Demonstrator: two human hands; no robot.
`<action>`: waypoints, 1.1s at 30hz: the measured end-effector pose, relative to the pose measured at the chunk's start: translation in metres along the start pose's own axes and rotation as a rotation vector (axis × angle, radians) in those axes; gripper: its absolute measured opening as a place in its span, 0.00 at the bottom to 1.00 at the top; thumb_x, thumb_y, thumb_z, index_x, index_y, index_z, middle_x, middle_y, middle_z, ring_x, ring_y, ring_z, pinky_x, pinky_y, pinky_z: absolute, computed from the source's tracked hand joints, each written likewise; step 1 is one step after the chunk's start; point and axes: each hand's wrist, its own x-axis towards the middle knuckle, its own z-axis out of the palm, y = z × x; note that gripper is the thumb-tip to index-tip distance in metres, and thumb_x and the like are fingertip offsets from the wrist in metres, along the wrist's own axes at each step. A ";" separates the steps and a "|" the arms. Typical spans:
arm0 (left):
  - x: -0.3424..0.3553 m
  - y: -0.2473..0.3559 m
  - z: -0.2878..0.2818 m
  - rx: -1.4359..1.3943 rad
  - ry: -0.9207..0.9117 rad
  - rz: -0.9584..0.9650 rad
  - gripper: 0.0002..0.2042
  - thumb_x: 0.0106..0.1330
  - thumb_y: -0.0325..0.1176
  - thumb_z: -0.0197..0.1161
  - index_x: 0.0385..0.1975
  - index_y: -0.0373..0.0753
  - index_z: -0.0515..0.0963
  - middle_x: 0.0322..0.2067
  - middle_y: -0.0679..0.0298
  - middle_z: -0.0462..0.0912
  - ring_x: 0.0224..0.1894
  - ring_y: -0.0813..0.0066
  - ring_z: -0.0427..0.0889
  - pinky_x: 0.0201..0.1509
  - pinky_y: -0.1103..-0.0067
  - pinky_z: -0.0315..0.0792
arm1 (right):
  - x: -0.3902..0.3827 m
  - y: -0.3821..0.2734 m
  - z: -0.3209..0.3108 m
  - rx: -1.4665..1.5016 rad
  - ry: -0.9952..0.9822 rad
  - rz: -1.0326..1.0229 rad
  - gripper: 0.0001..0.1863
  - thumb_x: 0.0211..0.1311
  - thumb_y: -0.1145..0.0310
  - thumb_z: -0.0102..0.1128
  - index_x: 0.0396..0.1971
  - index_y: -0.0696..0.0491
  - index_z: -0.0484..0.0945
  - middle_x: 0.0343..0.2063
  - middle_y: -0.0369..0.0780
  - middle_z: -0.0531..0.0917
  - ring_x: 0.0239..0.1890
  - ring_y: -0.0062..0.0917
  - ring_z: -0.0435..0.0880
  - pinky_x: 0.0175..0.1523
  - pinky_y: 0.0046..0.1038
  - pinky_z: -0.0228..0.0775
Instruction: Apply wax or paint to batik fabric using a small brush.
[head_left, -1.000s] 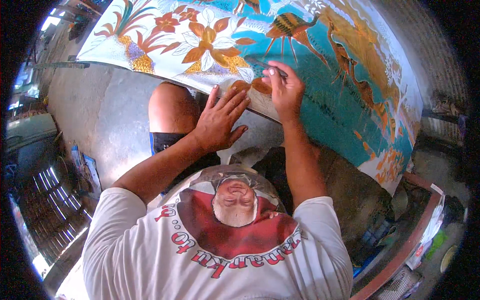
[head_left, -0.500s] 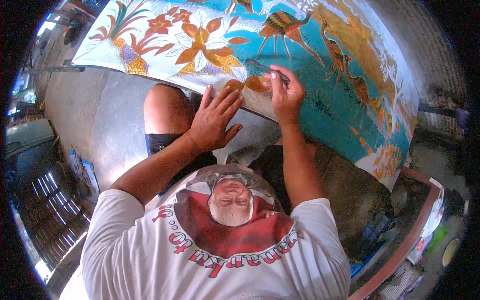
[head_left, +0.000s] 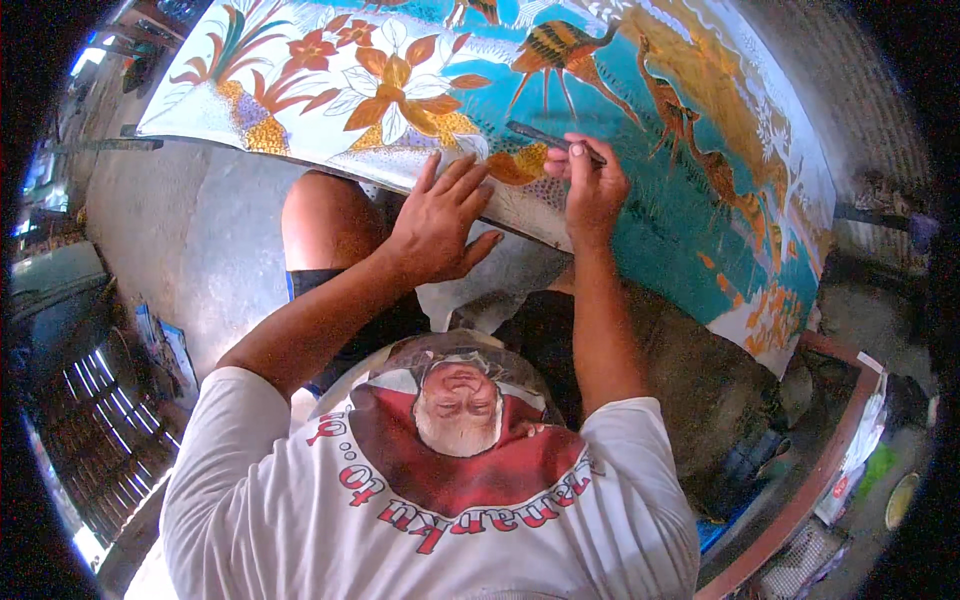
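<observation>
The right hand (head_left: 597, 198) grips a slim, dark, stick-shaped tool (head_left: 540, 135) between thumb and fingers, its tip directed left over a white-and-teal painted, fabric-like sheet (head_left: 645, 238) spanning the upper view. The left hand (head_left: 435, 230) is flat, unclenched, 4 fingers extended over the sheet's near edge.

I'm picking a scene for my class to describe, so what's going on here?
A person sits at a large painted sheet. The right hand holds a slim dark tool over it; whether its tip touches is hard to tell. The left hand has its fingers spread at the near edge. Birds are coloured, while the large flower has some petals filled orange-brown and others only outlined.
</observation>
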 end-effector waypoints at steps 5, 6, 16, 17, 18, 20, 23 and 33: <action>0.008 0.000 0.007 0.065 -0.083 -0.028 0.36 0.68 0.53 0.63 0.69 0.34 0.69 0.74 0.51 0.65 0.77 0.49 0.59 0.82 0.49 0.41 | 0.003 0.007 0.001 -0.017 -0.027 0.021 0.10 0.74 0.71 0.57 0.46 0.60 0.81 0.31 0.44 0.88 0.30 0.25 0.88 0.39 0.28 0.83; 0.007 0.000 0.008 0.052 -0.033 -0.009 0.35 0.68 0.53 0.62 0.68 0.33 0.70 0.72 0.51 0.67 0.77 0.49 0.61 0.82 0.50 0.42 | 0.003 0.008 0.001 -0.012 -0.032 0.021 0.09 0.74 0.71 0.58 0.45 0.59 0.82 0.31 0.44 0.88 0.30 0.25 0.89 0.38 0.27 0.82; 0.006 -0.001 0.010 0.054 -0.031 -0.016 0.35 0.68 0.54 0.62 0.68 0.34 0.71 0.72 0.51 0.69 0.76 0.51 0.62 0.81 0.52 0.45 | 0.010 0.016 0.004 -0.038 -0.101 0.011 0.08 0.73 0.72 0.59 0.44 0.59 0.82 0.29 0.44 0.88 0.29 0.25 0.88 0.38 0.26 0.82; 0.006 -0.002 0.010 0.043 -0.052 -0.029 0.35 0.68 0.54 0.61 0.69 0.35 0.69 0.72 0.51 0.67 0.77 0.50 0.61 0.82 0.52 0.45 | 0.012 0.017 0.005 -0.047 -0.096 0.014 0.08 0.73 0.72 0.58 0.45 0.59 0.82 0.30 0.44 0.88 0.29 0.24 0.88 0.39 0.26 0.82; 0.006 -0.002 0.011 0.048 -0.052 -0.028 0.35 0.68 0.54 0.61 0.69 0.35 0.69 0.73 0.51 0.67 0.77 0.50 0.61 0.82 0.52 0.45 | 0.013 0.018 0.005 -0.056 -0.091 0.016 0.09 0.73 0.72 0.57 0.45 0.60 0.82 0.31 0.45 0.89 0.30 0.24 0.88 0.40 0.27 0.82; 0.005 -0.002 0.011 0.053 -0.058 -0.032 0.35 0.69 0.54 0.61 0.69 0.35 0.69 0.73 0.51 0.67 0.77 0.50 0.60 0.82 0.53 0.45 | 0.018 0.019 0.006 -0.048 -0.056 -0.006 0.09 0.74 0.73 0.56 0.45 0.61 0.82 0.32 0.45 0.89 0.30 0.24 0.88 0.41 0.27 0.82; 0.005 -0.003 0.011 0.044 -0.060 -0.034 0.36 0.69 0.55 0.60 0.69 0.35 0.69 0.73 0.51 0.67 0.77 0.50 0.60 0.82 0.53 0.45 | 0.025 0.018 0.005 -0.013 0.008 -0.055 0.10 0.74 0.72 0.55 0.46 0.61 0.82 0.33 0.46 0.89 0.31 0.25 0.88 0.41 0.27 0.82; 0.006 -0.002 0.008 0.039 -0.042 -0.018 0.36 0.68 0.54 0.62 0.69 0.34 0.70 0.72 0.51 0.68 0.76 0.50 0.61 0.81 0.54 0.47 | 0.016 0.013 0.011 -0.032 -0.097 0.006 0.09 0.74 0.71 0.58 0.46 0.60 0.82 0.31 0.44 0.89 0.30 0.24 0.88 0.39 0.26 0.81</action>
